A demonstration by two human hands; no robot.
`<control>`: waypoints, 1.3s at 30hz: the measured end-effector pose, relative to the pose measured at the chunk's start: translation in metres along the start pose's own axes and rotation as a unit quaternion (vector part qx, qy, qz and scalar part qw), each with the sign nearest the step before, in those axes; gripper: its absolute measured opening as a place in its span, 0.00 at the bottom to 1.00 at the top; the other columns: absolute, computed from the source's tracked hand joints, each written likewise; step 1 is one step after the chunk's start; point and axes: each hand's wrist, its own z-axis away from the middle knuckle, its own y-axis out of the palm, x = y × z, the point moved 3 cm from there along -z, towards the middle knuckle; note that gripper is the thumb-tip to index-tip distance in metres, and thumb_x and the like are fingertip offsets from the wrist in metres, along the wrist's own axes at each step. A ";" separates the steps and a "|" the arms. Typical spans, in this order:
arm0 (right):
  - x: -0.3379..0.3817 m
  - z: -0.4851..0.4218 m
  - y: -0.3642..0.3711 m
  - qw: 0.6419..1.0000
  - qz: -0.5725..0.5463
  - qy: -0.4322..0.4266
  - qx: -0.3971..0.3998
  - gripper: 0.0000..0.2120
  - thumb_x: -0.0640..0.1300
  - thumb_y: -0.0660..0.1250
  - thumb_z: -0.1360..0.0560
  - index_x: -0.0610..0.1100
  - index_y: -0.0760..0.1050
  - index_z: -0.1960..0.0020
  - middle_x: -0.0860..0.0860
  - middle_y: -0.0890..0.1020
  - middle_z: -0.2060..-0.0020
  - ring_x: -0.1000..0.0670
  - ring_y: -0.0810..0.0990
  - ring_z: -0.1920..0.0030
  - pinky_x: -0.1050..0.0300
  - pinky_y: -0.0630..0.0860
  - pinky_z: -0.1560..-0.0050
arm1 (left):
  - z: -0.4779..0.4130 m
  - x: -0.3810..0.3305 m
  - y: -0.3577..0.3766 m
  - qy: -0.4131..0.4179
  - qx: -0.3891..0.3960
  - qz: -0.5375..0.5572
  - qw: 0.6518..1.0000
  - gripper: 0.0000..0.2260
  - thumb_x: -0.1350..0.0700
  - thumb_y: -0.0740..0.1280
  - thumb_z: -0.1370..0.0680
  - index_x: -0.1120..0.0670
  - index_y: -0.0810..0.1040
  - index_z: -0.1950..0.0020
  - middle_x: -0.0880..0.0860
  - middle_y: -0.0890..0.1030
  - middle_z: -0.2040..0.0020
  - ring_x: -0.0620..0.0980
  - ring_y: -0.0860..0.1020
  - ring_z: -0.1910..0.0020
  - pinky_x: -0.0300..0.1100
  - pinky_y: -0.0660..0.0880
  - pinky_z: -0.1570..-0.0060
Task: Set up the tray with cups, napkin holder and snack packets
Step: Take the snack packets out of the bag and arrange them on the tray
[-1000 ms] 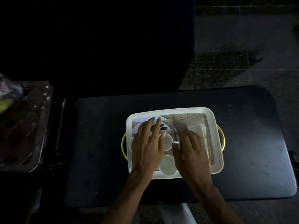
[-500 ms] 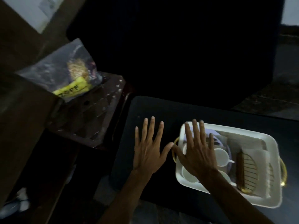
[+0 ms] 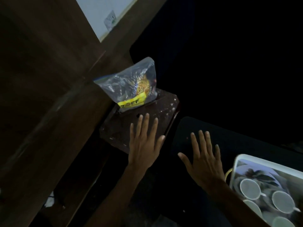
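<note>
A clear snack packet (image 3: 131, 86) with a yellow label stands upright on a small dark wooden stool (image 3: 157, 112). My left hand (image 3: 144, 143) hovers over the stool just below the packet, fingers spread, holding nothing. My right hand (image 3: 203, 159) is open too, above the black table (image 3: 237, 141). The white tray (image 3: 237, 163) sits at the lower right, cut off by the frame, with several white cups (image 3: 250, 189) and a patterned item inside. The napkin holder is out of view.
Brown wooden furniture (image 3: 49, 95) fills the left side, close against the stool. A white wall strip (image 3: 105, 13) shows at the top. The area behind the table is too dark to make out. The tray has a gold handle (image 3: 228, 173).
Both hands left the tray and moved left; the left hand now reaches over the stool near the snack packet. The view swung left, pushing the tray to the lower right corner.
</note>
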 end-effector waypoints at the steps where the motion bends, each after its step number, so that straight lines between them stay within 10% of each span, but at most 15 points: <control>1: 0.007 -0.003 -0.001 1.000 0.004 -0.002 0.001 0.40 0.70 0.44 0.24 0.46 0.53 0.21 0.44 0.53 0.21 0.44 0.46 0.21 0.35 0.57 0.26 | -0.011 0.011 -0.009 -0.002 -0.010 -0.005 1.000 0.27 0.40 0.52 0.16 0.52 0.61 0.20 0.58 0.58 0.19 0.59 0.55 0.19 0.62 0.57 0.24; 11: 0.063 -0.019 -0.016 1.000 0.007 0.003 0.029 0.39 0.69 0.39 0.24 0.46 0.51 0.21 0.44 0.50 0.21 0.42 0.46 0.21 0.36 0.57 0.26 | -0.163 0.115 -0.093 -0.032 -0.078 -0.036 0.996 0.28 0.44 0.60 0.19 0.53 0.63 0.21 0.61 0.63 0.21 0.61 0.59 0.21 0.64 0.58 0.25; 16: 0.072 -0.023 -0.019 0.999 0.001 0.019 0.041 0.39 0.69 0.38 0.24 0.46 0.54 0.22 0.43 0.53 0.22 0.42 0.49 0.22 0.36 0.60 0.27 | -0.215 0.158 -0.085 -0.150 0.038 0.092 0.984 0.27 0.42 0.58 0.18 0.56 0.66 0.23 0.63 0.72 0.27 0.63 0.67 0.26 0.58 0.59 0.26; 21: 0.075 -0.027 -0.022 0.998 -0.003 0.035 0.051 0.39 0.68 0.40 0.24 0.45 0.57 0.23 0.43 0.56 0.23 0.41 0.53 0.22 0.36 0.63 0.28 | -0.224 0.173 -0.080 -0.262 0.160 0.267 0.914 0.29 0.43 0.55 0.16 0.69 0.79 0.43 0.70 0.81 0.44 0.66 0.79 0.43 0.52 0.73 0.40; 24: 0.075 -0.028 -0.020 0.998 -0.005 0.027 0.056 0.40 0.69 0.36 0.25 0.46 0.51 0.21 0.44 0.50 0.22 0.42 0.47 0.22 0.38 0.59 0.26 | -0.220 0.173 -0.085 -0.280 0.161 0.306 0.896 0.20 0.48 0.64 0.18 0.62 0.77 0.62 0.60 0.77 0.66 0.50 0.78 0.73 0.39 0.74 0.68; 31: 0.075 -0.021 -0.018 0.986 -0.134 0.066 0.073 0.38 0.70 0.42 0.24 0.50 0.48 0.21 0.51 0.51 0.20 0.50 0.46 0.21 0.49 0.60 0.25 | -0.197 0.143 -0.107 -0.162 0.155 0.375 0.900 0.11 0.61 0.70 0.22 0.70 0.79 0.48 0.64 0.82 0.55 0.45 0.78 0.69 0.27 0.72 0.72; 34: 0.078 -0.017 -0.043 0.932 -0.338 0.129 0.014 0.23 0.58 0.60 0.21 0.49 0.67 0.29 0.52 0.71 0.31 0.54 0.72 0.32 0.61 0.73 0.38 | -0.176 0.119 -0.121 -0.090 0.083 0.384 0.915 0.07 0.62 0.71 0.23 0.67 0.80 0.53 0.66 0.83 0.59 0.43 0.78 0.71 0.27 0.70 0.72; 39: 0.105 -0.015 -0.110 0.693 -0.689 0.200 -0.063 0.12 0.50 0.67 0.22 0.42 0.81 0.48 0.46 0.86 0.53 0.47 0.85 0.51 0.46 0.82 0.46 | -0.115 0.081 -0.143 0.033 0.017 0.349 0.937 0.05 0.44 0.65 0.24 0.44 0.76 0.56 0.43 0.82 0.61 0.33 0.76 0.64 0.25 0.70 0.64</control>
